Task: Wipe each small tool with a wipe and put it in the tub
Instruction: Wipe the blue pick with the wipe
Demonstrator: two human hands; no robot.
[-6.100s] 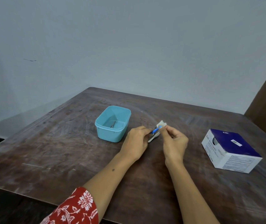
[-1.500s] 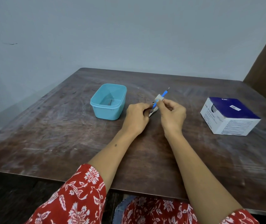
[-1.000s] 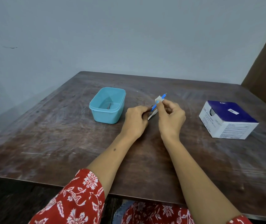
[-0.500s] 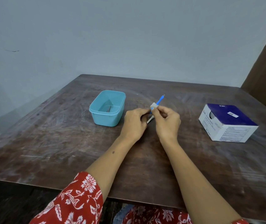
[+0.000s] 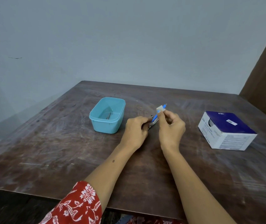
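My left hand point(image 5: 136, 130) pinches the near end of a thin blue tool point(image 5: 155, 117), with a wipe packet under its fingers. The tool slants up and to the right. My right hand point(image 5: 171, 125) pinches a small white wipe point(image 5: 160, 108) folded around the tool close to its far tip. Both hands hover just above the brown table point(image 5: 64, 143) near its middle. The light blue tub point(image 5: 107, 114) stands open to the left of my left hand, and a small metal tool point(image 5: 108, 116) lies on its bottom.
A blue and white box of swabs point(image 5: 226, 130) sits on the right side of the table. A grey wall rises behind the table, and a brown panel stands at the far right. The table's near edge runs below my forearms.
My right hand has slid the wipe along the blue tool from near my left hand out toward the far tip. The view has shifted a little.
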